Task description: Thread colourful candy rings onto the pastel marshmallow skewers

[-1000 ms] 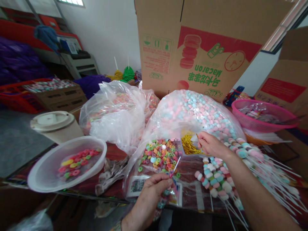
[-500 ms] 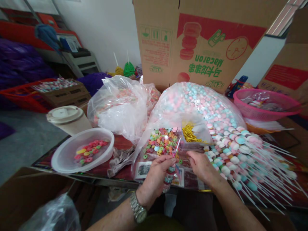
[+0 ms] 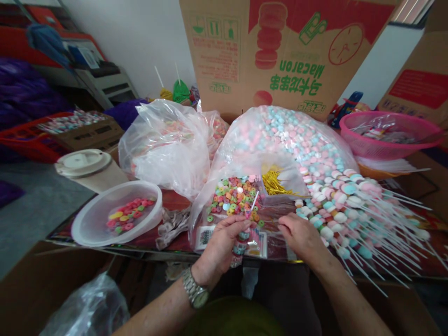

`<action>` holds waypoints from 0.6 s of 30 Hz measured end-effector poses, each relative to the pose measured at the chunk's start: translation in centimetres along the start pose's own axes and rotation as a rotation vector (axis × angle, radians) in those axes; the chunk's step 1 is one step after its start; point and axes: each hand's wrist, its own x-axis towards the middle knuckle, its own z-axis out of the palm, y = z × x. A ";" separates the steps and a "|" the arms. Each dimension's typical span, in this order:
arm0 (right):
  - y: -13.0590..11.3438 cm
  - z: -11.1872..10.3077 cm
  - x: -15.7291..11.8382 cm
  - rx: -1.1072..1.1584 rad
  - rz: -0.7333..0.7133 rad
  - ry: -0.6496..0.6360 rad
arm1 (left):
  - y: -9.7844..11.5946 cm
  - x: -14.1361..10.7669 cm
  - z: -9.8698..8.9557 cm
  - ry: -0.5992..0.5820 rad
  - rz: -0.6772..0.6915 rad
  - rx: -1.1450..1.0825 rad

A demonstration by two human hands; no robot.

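My left hand [image 3: 222, 240], with a metal watch on its wrist, pinches the gathered neck of a wrapped candy skewer [image 3: 241, 246]. The skewer's white stick points up; its clear-wrapped sweets hang below my fingers. A little to the right, apart from it, my right hand [image 3: 304, 237] has its fingers curled together; whatever they may hold is too small to make out. Just beyond my hands are loose ring-shaped candies [image 3: 233, 196] on clear plastic and gold twist ties [image 3: 275, 181] in a whitish tray [image 3: 303, 185]. Unwrapped marshmallow skewers [image 3: 350, 210] are heaped to the right.
A large bag of marshmallows [image 3: 297, 135] stands behind the tray, beside a bag of ring candies [image 3: 168, 149]. Left are a plastic bowl [image 3: 82, 224] and a lidded white tub [image 3: 100, 175]. A pink basket [image 3: 381, 147] sits right; a macaron carton [image 3: 241, 51] rises behind.
The camera view has shifted slightly, so the table appears a little higher. My left hand keeps its pinch on the wrapped skewer, and my right hand stays curled beside it.
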 end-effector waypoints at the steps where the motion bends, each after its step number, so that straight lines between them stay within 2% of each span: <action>1: -0.1 0.3 0.2 -0.010 -0.014 -0.031 | 0.0 0.0 -0.3 0.026 -0.003 0.002; 4: -0.4 1.3 0.9 -0.058 -0.051 -0.097 | -0.1 -0.2 -1.2 0.057 -0.011 0.014; 7: -0.2 1.3 1.5 -0.057 -0.083 -0.122 | -0.1 -0.5 -1.5 0.059 -0.015 0.017; 14: 1.7 -1.3 2.2 0.089 -0.151 -0.074 | -0.4 -0.1 -1.1 0.044 -0.024 0.062; 18: -0.3 -2.3 1.1 0.211 -0.157 -0.067 | -0.7 0.2 -1.1 0.055 -0.025 0.110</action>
